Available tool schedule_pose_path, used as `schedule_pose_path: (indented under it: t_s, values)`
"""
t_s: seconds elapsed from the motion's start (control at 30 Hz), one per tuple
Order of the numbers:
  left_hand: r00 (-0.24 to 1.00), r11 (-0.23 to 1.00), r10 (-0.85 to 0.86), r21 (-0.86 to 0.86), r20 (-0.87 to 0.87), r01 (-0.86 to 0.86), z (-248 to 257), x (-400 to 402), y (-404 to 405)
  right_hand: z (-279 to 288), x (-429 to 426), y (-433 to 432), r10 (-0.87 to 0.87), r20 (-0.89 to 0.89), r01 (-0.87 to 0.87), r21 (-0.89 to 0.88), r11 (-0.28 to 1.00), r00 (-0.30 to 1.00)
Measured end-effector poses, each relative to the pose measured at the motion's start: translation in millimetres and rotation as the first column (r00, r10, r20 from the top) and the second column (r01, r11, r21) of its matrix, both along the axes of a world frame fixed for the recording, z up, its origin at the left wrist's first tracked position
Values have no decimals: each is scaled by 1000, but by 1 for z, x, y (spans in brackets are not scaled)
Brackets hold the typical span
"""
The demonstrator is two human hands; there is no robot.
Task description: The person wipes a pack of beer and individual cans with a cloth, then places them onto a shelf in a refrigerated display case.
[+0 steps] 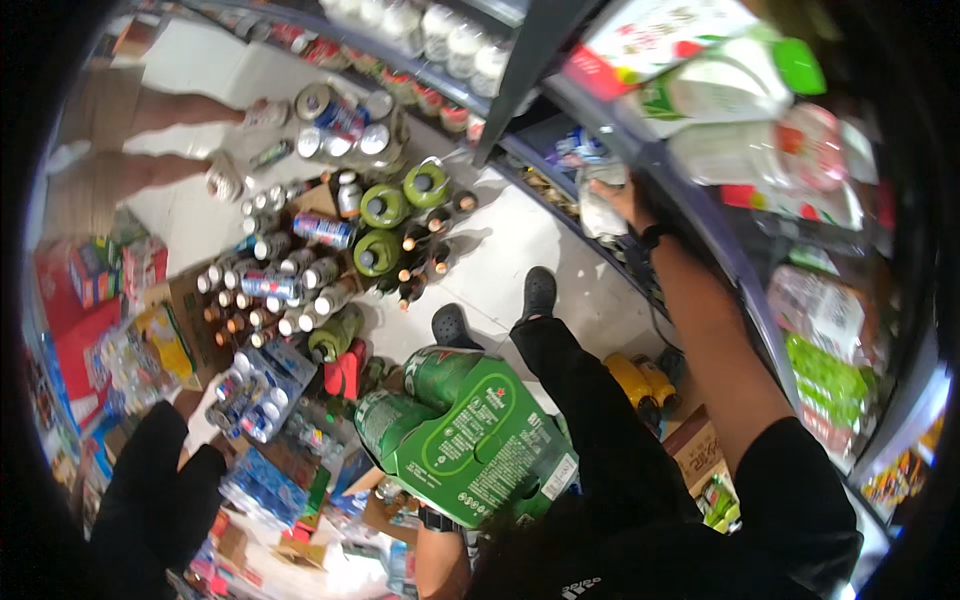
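A green Heineken carton sleeve (487,439) with large green cans (442,375) is held up before my body. My left wrist, with a black watch (440,519), reaches under its near left edge; the carton hides most of that hand. My right hand (628,201) extends into a low shelf (559,176) and grips a pale crumpled thing (600,206), too blurred to tell if cloth or packet. A blue and white package (579,146) lies just beyond it on the shelf.
Several bottles, cans and green mini kegs (377,253) crowd the floor ahead-left. Another person's legs (169,142) stand behind them; a second person in dark clothing (135,487) is at lower left. Yellow bottles (641,381) and a carton (697,450) stand right. Upper shelves hold bottles (757,146).
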State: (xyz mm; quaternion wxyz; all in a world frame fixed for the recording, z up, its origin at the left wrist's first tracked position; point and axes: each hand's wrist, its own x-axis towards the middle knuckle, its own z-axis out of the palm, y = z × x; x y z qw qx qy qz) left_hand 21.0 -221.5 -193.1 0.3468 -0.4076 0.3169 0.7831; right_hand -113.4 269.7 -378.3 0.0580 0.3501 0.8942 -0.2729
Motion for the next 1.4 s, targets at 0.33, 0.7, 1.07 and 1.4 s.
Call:
schedule_pose_path:
  t_s: [0.33,0.7,1.07,1.4]
  values:
    - [995,995,95,32,-29,-94,-29,-7,45,-28,38,25,259,45,-260,309,915,965]
    - [970,989,131,93,-204,-114,51,8,19,229,160,-162,-443,-171,232,-659,716,880]
    - [798,989,92,150,-596,-2,196,3,-34,504,142,-346,604,-584,-747,-6,664,542]
    - [776,905,370,388,-511,-175,248,21,-50,556,188,-380,781,-551,-900,114,420,294]
